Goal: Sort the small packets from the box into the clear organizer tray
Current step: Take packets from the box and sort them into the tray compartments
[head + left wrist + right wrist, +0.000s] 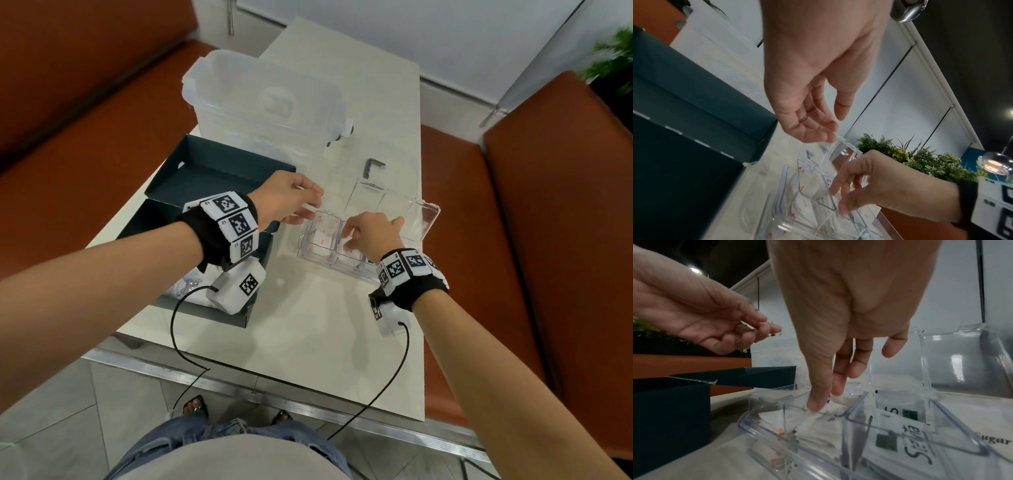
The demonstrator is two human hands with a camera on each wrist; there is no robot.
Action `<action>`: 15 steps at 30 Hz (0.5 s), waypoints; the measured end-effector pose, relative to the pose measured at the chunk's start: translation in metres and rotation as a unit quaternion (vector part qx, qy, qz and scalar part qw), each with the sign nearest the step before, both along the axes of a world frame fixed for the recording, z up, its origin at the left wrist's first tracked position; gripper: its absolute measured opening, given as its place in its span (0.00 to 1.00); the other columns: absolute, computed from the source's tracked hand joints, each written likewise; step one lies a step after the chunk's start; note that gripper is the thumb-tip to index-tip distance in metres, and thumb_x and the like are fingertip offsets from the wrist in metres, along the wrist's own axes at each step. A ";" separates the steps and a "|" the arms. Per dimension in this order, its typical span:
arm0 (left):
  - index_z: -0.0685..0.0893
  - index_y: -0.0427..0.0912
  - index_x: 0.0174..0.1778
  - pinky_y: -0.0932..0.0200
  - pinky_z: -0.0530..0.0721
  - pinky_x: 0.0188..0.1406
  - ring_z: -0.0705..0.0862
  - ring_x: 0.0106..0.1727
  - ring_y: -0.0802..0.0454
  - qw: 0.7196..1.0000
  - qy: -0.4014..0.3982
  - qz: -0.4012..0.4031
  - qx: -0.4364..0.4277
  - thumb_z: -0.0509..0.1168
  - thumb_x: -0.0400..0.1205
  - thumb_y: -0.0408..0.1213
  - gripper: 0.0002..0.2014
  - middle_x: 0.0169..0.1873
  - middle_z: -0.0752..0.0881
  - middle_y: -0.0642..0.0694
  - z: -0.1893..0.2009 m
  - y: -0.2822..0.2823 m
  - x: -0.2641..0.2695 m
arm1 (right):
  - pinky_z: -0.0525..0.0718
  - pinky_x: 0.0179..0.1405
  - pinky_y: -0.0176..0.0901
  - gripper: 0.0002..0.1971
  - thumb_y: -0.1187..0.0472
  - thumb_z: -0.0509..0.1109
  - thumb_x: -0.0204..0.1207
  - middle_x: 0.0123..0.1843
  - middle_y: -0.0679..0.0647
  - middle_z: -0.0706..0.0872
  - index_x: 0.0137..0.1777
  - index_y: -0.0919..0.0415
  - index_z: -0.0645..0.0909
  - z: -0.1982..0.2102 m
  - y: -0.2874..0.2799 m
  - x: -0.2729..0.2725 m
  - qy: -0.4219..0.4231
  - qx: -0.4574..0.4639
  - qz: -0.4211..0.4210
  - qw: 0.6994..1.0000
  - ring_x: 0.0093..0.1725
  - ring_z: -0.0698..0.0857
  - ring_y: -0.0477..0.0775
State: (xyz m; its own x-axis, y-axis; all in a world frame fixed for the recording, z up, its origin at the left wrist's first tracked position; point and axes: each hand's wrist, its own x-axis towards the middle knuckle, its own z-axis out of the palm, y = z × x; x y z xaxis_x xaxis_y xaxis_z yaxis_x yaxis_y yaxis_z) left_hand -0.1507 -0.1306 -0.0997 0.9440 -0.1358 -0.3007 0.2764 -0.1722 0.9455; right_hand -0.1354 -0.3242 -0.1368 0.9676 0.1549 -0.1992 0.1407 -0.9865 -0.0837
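Head view, right hand (371,233) fingers extended into tray (426,219), left hand (286,202) relaxed, empty

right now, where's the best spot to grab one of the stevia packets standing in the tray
Probably pinch the top edge of a stevia packet, coming straight down from above. The packets stand on edge in a narrow compartment of the clear tray, so the walls block their sides and only the top edges are free. The right hand is already over the neighbouring compartment.

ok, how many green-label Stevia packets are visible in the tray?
2, both in the rightmost compartment of the organizer tray: back packet upright, front packet leaning before it. More may be hidden underneath.
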 end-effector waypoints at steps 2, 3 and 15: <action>0.85 0.40 0.59 0.65 0.85 0.36 0.88 0.40 0.53 1.000 -0.001 -0.001 -0.002 0.66 0.84 0.33 0.09 0.47 0.87 0.46 0.000 0.000 0.000 | 0.60 0.62 0.60 0.09 0.56 0.77 0.70 0.42 0.42 0.80 0.49 0.46 0.84 -0.005 0.001 -0.001 0.028 -0.035 0.009 0.999 0.55 0.79 0.54; 0.85 0.40 0.59 0.65 0.85 0.35 0.88 0.40 0.53 1.000 -0.001 -0.001 -0.004 0.65 0.84 0.33 0.09 0.47 0.87 0.46 0.001 0.001 0.000 | 0.59 0.64 0.61 0.09 0.56 0.77 0.70 0.43 0.42 0.80 0.50 0.46 0.84 -0.007 0.000 -0.002 0.038 -0.042 0.008 0.998 0.56 0.80 0.54; 0.85 0.43 0.55 0.66 0.87 0.35 0.89 0.38 0.54 1.000 -0.007 -0.013 -0.013 0.66 0.85 0.35 0.06 0.47 0.88 0.46 0.006 0.020 -0.004 | 0.61 0.62 0.55 0.07 0.64 0.70 0.76 0.43 0.44 0.89 0.44 0.50 0.87 0.016 -0.004 -0.012 -0.022 0.049 -0.035 0.998 0.52 0.83 0.51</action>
